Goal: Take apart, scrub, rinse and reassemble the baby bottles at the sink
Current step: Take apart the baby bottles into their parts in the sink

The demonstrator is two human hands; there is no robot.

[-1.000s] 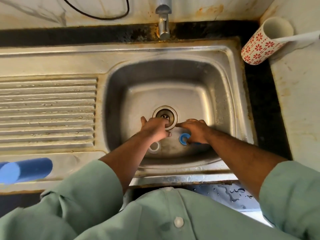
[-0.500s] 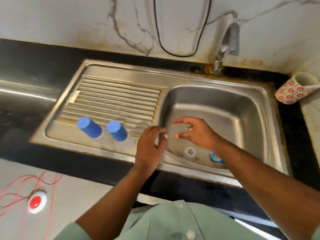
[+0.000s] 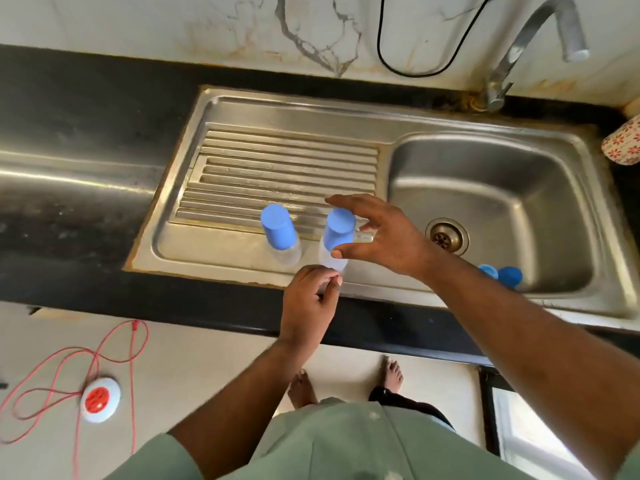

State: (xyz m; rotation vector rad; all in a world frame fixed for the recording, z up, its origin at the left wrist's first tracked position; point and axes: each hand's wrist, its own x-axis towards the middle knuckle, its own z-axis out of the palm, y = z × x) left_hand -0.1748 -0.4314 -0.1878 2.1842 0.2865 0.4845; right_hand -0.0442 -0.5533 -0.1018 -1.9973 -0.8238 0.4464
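Observation:
Two clear baby bottles with blue caps stand upright on the steel drainboard [image 3: 242, 161], one to the left [image 3: 280, 233] and one to the right [image 3: 337, 230]. My right hand [image 3: 388, 237] hovers over the right bottle with its fingers spread, thumb in front of the cap and fingers behind it, not gripping it. Just below that bottle's base is my left hand [image 3: 308, 299], its fingers curled in with nothing visible in them. Two blue bottle parts [image 3: 500, 274] lie in the sink basin [image 3: 502, 188], partly hidden by my right forearm.
The tap [image 3: 526, 43] arches over the basin's far side, and the drain [image 3: 446, 235] sits mid-basin. A flowered cup [image 3: 623, 143] lies at the right edge. Black counter [image 3: 79, 133] stretches to the left. A red cable and a round switch [image 3: 100, 400] lie on the floor.
Both hands left the basin and moved left to the drainboard. My right hand opened wide over the right bottle, and my left hand curled below it. The view swung left.

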